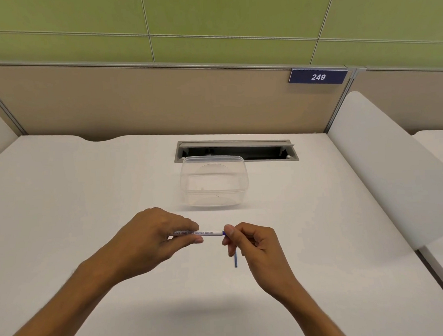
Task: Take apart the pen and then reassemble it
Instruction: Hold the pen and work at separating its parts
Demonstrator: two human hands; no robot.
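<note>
A white pen barrel with small blue print lies level above the white desk. My left hand grips its left half between thumb and fingers. My right hand pinches the blue piece at the barrel's right end with thumb and forefinger. A thin blue rod pokes down below my right fingers; whether it is held in that hand or lies on the desk I cannot tell. The pen's left tip is hidden inside my left hand.
A clear plastic container stands on the desk just beyond my hands. Behind it is an open cable hatch. A beige partition with a blue "249" sign closes the back; white dividers flank both sides.
</note>
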